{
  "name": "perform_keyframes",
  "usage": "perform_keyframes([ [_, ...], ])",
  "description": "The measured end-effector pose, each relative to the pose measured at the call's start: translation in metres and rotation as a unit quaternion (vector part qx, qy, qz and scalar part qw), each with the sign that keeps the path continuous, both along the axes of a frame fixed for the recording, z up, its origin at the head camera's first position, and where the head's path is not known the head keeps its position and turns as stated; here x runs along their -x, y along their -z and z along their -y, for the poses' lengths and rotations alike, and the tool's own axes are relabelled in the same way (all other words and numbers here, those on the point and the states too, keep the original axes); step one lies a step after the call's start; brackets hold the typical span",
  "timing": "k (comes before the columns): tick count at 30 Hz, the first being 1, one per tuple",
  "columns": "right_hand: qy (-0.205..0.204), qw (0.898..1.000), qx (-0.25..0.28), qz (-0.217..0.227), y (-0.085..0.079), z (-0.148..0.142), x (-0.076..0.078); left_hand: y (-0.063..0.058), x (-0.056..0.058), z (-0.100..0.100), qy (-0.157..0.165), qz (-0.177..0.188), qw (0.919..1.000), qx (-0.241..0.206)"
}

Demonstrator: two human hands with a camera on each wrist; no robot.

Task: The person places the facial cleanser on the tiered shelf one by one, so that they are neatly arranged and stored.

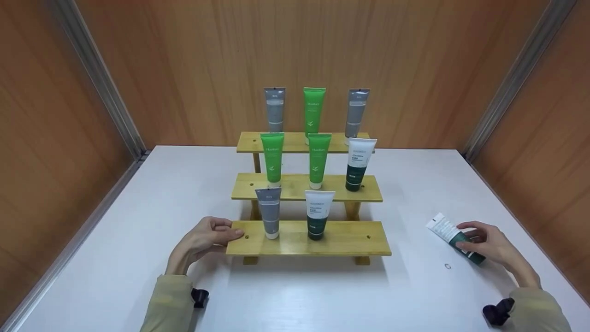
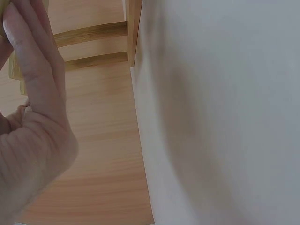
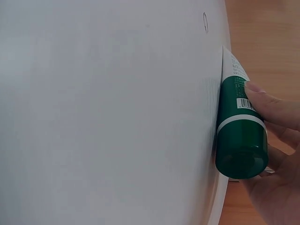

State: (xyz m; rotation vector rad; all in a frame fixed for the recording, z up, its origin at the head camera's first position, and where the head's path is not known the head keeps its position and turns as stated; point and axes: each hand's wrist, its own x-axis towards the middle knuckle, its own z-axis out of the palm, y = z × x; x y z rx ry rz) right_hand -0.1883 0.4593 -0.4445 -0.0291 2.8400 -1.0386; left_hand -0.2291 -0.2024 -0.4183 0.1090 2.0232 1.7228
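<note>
At the lower left corner of a three-tier wooden display stand (image 1: 341,240), my left hand (image 1: 209,237) grips the end of the bottom shelf, thumb on top. The left wrist view shows that hand (image 2: 42,98) from the side, its fingertips partly cut off. Out on the right of the white table, my right hand (image 1: 488,242) holds a white and dark green squeeze tube (image 1: 445,228) between thumb and fingers. That tube lies on its side on the tabletop. In the right wrist view its green cap end (image 3: 241,150) faces the camera, with the thumb against the barcode side.
On the bottom shelf stand a grey tube (image 1: 269,210) and a white-green tube (image 1: 319,212). The middle shelf carries two green tubes (image 1: 273,157) and a white-green one (image 1: 360,161). Two grey tubes and a green tube (image 1: 314,108) line the top. A small ring (image 1: 447,266) lies near my right hand.
</note>
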Motion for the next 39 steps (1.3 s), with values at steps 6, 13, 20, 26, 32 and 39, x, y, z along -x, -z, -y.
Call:
perform_keyframes([
  [6, 0.006, 1.000, 0.003, -0.008, 0.000, 0.001, -0.001, 0.001, 0.000, 0.000, 0.006, -0.003, 1.0000, 0.002],
  [13, 0.010, 1.000, 0.002, -0.023, 0.000, 0.005, -0.002, 0.001, 0.000, 0.000, 0.008, -0.005, 0.9999, 0.004],
  [20, 0.008, 0.999, 0.025, -0.046, -0.004, 0.014, -0.001, 0.000, 0.000, -0.001, -0.008, -0.001, 0.9999, 0.013],
  [26, 0.007, 0.997, 0.047, -0.064, -0.009, 0.024, -0.001, 0.000, -0.001, 0.000, 0.006, -0.001, 1.0000, 0.004],
  [32, 0.007, 0.996, 0.055, -0.076, -0.015, 0.034, 0.000, 0.000, -0.001, 0.001, 0.009, -0.001, 1.0000, -0.004],
  [39, 0.003, 0.994, 0.084, -0.070, -0.021, 0.047, 0.002, 0.001, 0.000, 0.001, 0.008, -0.002, 0.9999, 0.008],
])
